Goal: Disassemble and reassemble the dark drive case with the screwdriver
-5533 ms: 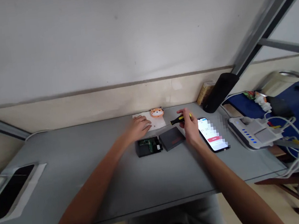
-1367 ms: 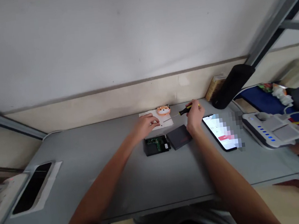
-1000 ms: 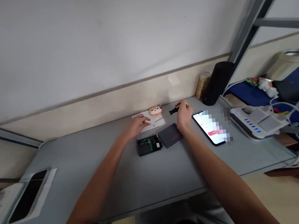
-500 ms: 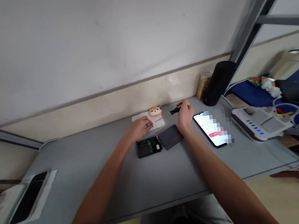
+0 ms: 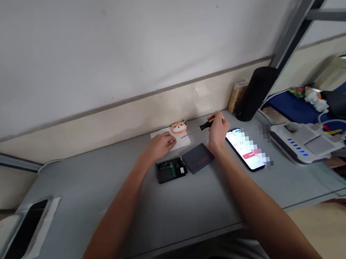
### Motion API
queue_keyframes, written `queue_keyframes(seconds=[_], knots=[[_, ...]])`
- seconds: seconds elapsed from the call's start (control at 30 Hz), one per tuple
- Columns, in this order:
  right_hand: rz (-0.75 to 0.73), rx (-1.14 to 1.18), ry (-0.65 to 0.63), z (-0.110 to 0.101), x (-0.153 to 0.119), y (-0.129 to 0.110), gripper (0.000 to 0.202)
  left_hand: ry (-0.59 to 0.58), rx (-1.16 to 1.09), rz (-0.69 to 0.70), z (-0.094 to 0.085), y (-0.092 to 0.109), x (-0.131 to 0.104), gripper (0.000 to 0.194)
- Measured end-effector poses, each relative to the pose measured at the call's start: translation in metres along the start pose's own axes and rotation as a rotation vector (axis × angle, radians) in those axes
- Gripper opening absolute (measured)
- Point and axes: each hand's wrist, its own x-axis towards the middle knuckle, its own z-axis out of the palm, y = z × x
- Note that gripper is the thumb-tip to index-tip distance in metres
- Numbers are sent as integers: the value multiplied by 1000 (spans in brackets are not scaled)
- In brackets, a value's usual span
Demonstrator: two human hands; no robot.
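My right hand (image 5: 218,128) is closed round the black and yellow handle of a screwdriver (image 5: 206,124), whose thin shaft points left over a white sheet of paper (image 5: 181,142). Above the paper's left part, my left hand (image 5: 161,144) has its fingertips pinched together. Whatever they may hold is too small to make out. Near the screwdriver tip, an orange and white animal-faced case (image 5: 179,127) rests on the sheet's far edge. In front of my left hand lies an open black casing with a green circuit board (image 5: 171,170). Its dark flat cover (image 5: 198,158) lies beside it, to the right.
A lit phone (image 5: 245,150) lies right of my right wrist. Further right are a white power strip (image 5: 303,143) with cables and a black cylinder (image 5: 256,94) by the wall. A dark-screened device (image 5: 26,231) lies at the desk's left end.
My right hand has moved slightly right with the screwdriver, drawing its tip a little away from my left fingers. My left hand stays over the paper, pinched. The view has shifted slightly.
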Motion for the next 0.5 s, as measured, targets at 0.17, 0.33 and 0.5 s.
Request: queue_keyframes(seconds=[0.17,0.33,0.5], knots=[[-47,5,12,-1,3,3,31,43,-23,-14,-7,-3,-1,30],[-185,1,18,-7,2,-11,32,45,-137,-41,-19,17,-40,35],[-527,-84,-99,-15,-9,-31,36,-36,-141,-25,1,49,-83,58]])
